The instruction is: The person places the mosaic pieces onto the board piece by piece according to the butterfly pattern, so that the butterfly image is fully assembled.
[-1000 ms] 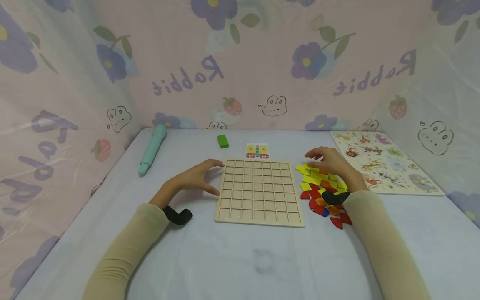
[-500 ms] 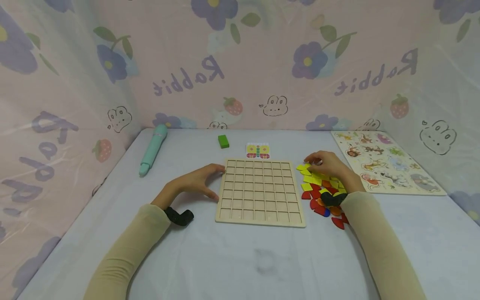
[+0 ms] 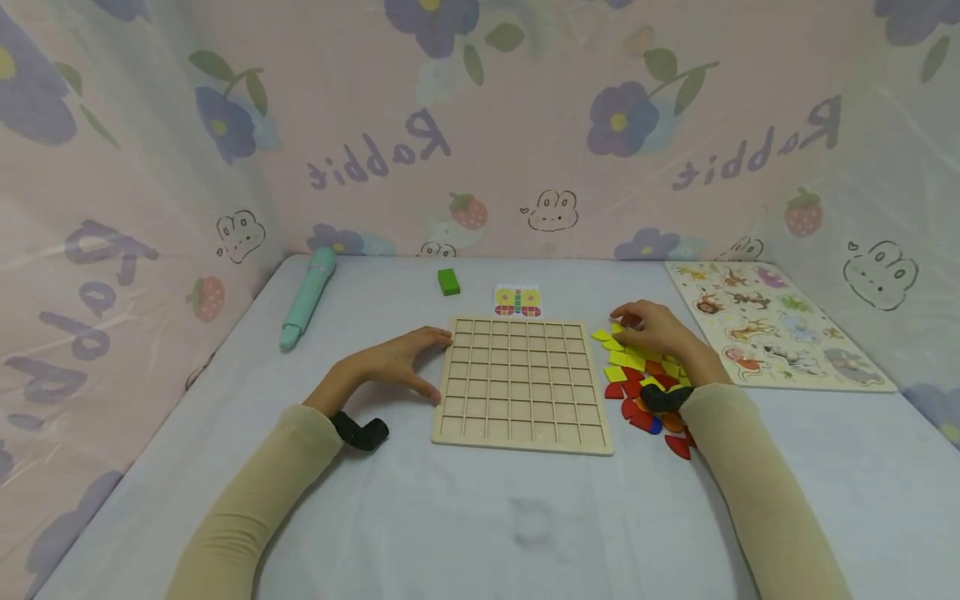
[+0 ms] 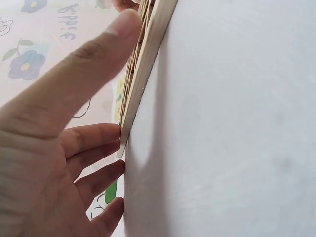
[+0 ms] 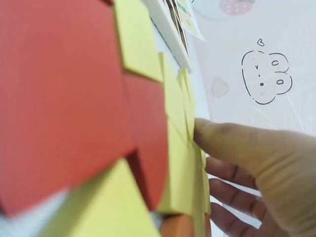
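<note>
My left hand (image 3: 393,360) rests at the left side of a wooden grid board (image 3: 521,387), thumb and fingers spread along its edge. In the left wrist view, the thumb and forefinger touch the board's rim (image 4: 143,74), and the other fingers spread below its corner. My right hand (image 3: 656,329) is over a heap of flat coloured pieces, its thumb touching yellow pieces (image 3: 626,358) at the far side. In the right wrist view, the thumb (image 5: 222,140) meets the yellow edges, the fingers apart from it. Red pieces (image 3: 637,412) lie nearer, partly hidden by the wrist strap.
A butterfly pattern card (image 3: 517,301) lies behind the board, with a green block (image 3: 448,282) to its left. A mint-coloured cylinder (image 3: 307,300) lies at the back left. An animal puzzle board (image 3: 780,329) lies at the right. Patterned curtains stand behind and beside the table.
My right hand has come down slightly and leftward onto the yellow pieces, thumb now touching them. Since half a second ago it has barely moved. The left hand stays at the board's edge.
</note>
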`<act>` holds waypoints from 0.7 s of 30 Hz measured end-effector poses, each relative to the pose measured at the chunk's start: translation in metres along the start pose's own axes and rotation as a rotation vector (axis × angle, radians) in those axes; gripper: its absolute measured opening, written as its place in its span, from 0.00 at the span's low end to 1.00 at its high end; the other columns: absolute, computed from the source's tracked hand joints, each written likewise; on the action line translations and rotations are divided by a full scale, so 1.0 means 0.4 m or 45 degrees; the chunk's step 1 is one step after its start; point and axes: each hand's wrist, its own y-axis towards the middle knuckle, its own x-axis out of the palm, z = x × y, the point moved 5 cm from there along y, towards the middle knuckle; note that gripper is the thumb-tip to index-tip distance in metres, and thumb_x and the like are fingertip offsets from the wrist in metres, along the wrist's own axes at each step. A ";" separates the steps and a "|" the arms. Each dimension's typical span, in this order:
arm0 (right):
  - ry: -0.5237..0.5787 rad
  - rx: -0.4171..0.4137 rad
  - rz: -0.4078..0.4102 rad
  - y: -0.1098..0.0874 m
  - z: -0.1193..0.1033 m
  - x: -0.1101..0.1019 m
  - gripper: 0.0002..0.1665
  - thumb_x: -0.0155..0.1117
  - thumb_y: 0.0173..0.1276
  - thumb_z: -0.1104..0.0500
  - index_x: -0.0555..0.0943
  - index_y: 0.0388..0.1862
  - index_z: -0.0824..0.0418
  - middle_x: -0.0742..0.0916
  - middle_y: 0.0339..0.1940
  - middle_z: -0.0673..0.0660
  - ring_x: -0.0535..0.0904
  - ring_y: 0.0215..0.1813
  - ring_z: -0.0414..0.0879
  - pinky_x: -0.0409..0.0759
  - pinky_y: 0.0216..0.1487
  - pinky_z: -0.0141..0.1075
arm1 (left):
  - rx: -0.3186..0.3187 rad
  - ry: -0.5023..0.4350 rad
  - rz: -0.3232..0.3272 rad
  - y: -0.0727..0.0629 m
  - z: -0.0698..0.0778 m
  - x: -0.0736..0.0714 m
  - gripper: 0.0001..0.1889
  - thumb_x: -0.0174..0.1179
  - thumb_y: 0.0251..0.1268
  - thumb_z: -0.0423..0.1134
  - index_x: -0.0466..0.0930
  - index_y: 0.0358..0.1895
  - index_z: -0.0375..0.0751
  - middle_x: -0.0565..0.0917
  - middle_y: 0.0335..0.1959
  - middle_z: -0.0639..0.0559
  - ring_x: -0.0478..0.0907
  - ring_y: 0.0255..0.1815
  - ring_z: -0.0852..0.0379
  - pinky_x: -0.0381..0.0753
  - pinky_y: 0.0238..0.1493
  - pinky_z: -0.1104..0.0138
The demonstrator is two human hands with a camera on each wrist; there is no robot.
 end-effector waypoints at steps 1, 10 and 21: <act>-0.004 0.006 0.004 0.001 0.001 0.001 0.22 0.64 0.62 0.60 0.76 0.53 0.70 0.80 0.43 0.66 0.75 0.45 0.58 0.74 0.52 0.53 | 0.007 0.003 -0.001 0.001 0.002 -0.001 0.50 0.73 0.40 0.55 0.60 0.68 0.37 0.58 0.71 0.45 0.50 0.73 0.47 0.50 0.71 0.55; -0.011 0.101 0.011 0.006 0.010 0.005 0.18 0.64 0.62 0.57 0.78 0.46 0.68 0.81 0.38 0.63 0.74 0.41 0.55 0.74 0.49 0.50 | 0.033 0.002 0.020 0.004 0.010 -0.002 0.46 0.74 0.41 0.54 0.64 0.65 0.37 0.61 0.69 0.44 0.52 0.72 0.46 0.50 0.71 0.54; 0.006 0.094 0.032 0.015 -0.002 0.000 0.18 0.63 0.62 0.59 0.78 0.48 0.68 0.81 0.40 0.63 0.73 0.43 0.55 0.73 0.50 0.50 | 0.034 -0.013 0.036 0.003 0.002 0.004 0.47 0.74 0.40 0.53 0.63 0.65 0.36 0.60 0.69 0.43 0.52 0.72 0.46 0.51 0.71 0.55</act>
